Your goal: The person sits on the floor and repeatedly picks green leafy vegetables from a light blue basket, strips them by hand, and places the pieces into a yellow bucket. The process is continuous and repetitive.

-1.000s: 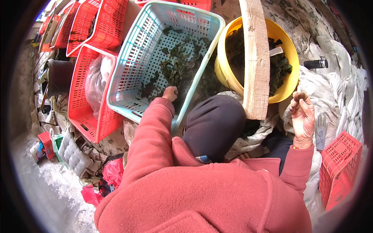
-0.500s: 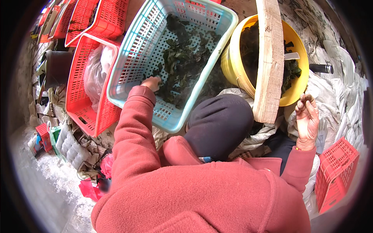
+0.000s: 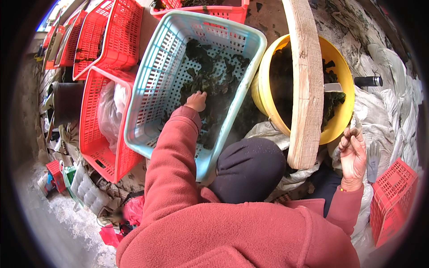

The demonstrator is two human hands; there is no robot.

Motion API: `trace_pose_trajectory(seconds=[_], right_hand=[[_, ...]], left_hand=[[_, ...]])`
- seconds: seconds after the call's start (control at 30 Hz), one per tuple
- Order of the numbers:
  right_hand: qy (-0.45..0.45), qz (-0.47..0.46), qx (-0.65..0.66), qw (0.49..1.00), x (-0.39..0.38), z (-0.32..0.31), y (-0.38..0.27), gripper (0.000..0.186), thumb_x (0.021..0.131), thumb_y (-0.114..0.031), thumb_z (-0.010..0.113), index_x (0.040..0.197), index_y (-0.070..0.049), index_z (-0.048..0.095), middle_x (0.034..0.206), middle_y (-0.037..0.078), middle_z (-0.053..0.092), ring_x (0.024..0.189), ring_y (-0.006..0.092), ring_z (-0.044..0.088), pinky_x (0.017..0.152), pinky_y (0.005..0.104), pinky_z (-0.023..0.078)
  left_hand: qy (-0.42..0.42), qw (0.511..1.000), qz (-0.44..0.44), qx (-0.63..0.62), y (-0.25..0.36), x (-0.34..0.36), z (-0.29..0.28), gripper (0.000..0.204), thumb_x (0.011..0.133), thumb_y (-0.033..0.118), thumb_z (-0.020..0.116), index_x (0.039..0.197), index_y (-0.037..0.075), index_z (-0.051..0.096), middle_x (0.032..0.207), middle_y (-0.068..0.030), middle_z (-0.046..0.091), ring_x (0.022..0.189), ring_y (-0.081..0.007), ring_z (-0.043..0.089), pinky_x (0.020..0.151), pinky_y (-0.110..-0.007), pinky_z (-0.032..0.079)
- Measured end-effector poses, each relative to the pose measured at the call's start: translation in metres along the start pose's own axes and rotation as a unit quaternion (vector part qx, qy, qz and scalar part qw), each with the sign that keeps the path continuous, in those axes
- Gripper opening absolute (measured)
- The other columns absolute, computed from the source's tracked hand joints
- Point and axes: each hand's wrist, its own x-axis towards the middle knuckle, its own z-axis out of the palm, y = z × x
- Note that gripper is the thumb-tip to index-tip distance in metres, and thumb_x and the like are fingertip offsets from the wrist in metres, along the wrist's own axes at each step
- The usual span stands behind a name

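Note:
My left hand (image 3: pixel 196 102) reaches into a pale blue perforated basket (image 3: pixel 208 166), its fingers closed at a heap of dark green, leafy seaweed (image 3: pixel 222 80). The fingertips are partly lost against the dark leaves. To the right, my right hand (image 3: pixel 353 154) is raised beside a yellow bucket (image 3: pixel 342 131), fingers curled and pressed together. What they hold, if anything, is too small to make out. More dark leaves (image 3: pixel 331 107) lie in the bucket. A wooden plank (image 3: pixel 306 85) crosses above it, and a flat pale blade-like piece (image 3: pixel 333 87) juts out beside the plank.
Red crates stand left of the basket, one (image 3: pixel 99 154) holding a clear plastic bag (image 3: pixel 109 111). Another red crate (image 3: pixel 237 13) sits behind it. White sheeting (image 3: pixel 384 111), a black cylinder (image 3: pixel 368 81), a grey glove (image 3: pixel 372 161) and a red crate (image 3: pixel 393 201) lie at the right.
My left hand has moved rightward from the basket's left side onto the leaves. My right hand keeps its curled pose beside the bucket. The whole view has shifted slightly.

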Motion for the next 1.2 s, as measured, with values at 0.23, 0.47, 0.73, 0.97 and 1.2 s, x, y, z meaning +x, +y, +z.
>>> trace_pose_trajectory(seconds=[0.23, 0.47, 0.73, 0.97, 1.2], right_hand=[[0.032, -0.005, 0.019, 0.999, 0.006, 0.006, 0.0, 0.019, 0.091, -0.006, 0.062, 0.108, 0.0, 0.056, 0.102, 0.011, 0.06, 0.077, 0.0147, 0.061, 0.071, 0.0255, 0.05], [0.037, -0.006, 0.028, 0.999, 0.014, 0.011, -0.002, 0.02, 0.088, -0.005, 0.065, 0.106, 0.0, 0.058, 0.099, 0.011, 0.063, 0.078, 0.0151, 0.062, 0.071, 0.0253, 0.051], [-0.064, -0.094, -0.083, 0.99, 0.007, 0.07, -0.011, 0.022, 0.084, -0.003, 0.064, 0.105, -0.001, 0.061, 0.103, 0.011, 0.064, 0.085, 0.0162, 0.062, 0.078, 0.0265, 0.051], [-0.174, -0.309, -0.429, 0.831, 0.038, 0.183, 0.018, 0.061, 0.078, -0.002, 0.07, 0.135, -0.005, 0.049, 0.129, 0.01, 0.058, 0.123, 0.0244, 0.053, 0.102, 0.0377, 0.043], [-0.121, -0.148, -0.057, 0.98, 0.036, 0.218, 0.028, 0.019, 0.092, -0.012, 0.062, 0.108, -0.001, 0.063, 0.093, 0.004, 0.066, 0.082, 0.0115, 0.062, 0.077, 0.0279, 0.052]], left_hand=[[0.191, 0.964, -0.089, -0.16, -0.004, 0.088, -0.024, 0.048, 0.081, 0.028, 0.064, 0.127, 0.017, 0.057, 0.122, -0.0206, 0.057, 0.11, -0.0408, 0.058, 0.09, -0.048, 0.049], [0.253, 0.773, -0.023, -0.581, -0.009, 0.102, -0.036, 0.054, 0.08, 0.016, 0.075, 0.126, -0.005, 0.057, 0.124, -0.0151, 0.061, 0.115, -0.0226, 0.057, 0.098, -0.034, 0.043], [0.206, 0.492, 0.269, -0.802, 0.033, -0.057, -0.173, 0.019, 0.088, -0.005, 0.061, 0.106, 0.0, 0.065, 0.1, -0.0053, 0.067, 0.089, -0.0132, 0.063, 0.081, -0.025, 0.051], [0.071, 0.509, 0.358, -0.78, 0.109, -0.185, -0.247, 0.02, 0.091, -0.002, 0.058, 0.11, -0.001, 0.063, 0.103, -0.0084, 0.066, 0.093, -0.017, 0.063, 0.084, -0.031, 0.052], [0.109, 0.519, 0.436, -0.727, 0.178, -0.227, -0.27, 0.037, 0.093, 0.004, 0.056, 0.129, -0.004, 0.051, 0.124, -0.0138, 0.06, 0.112, -0.0226, 0.059, 0.096, -0.035, 0.048]])
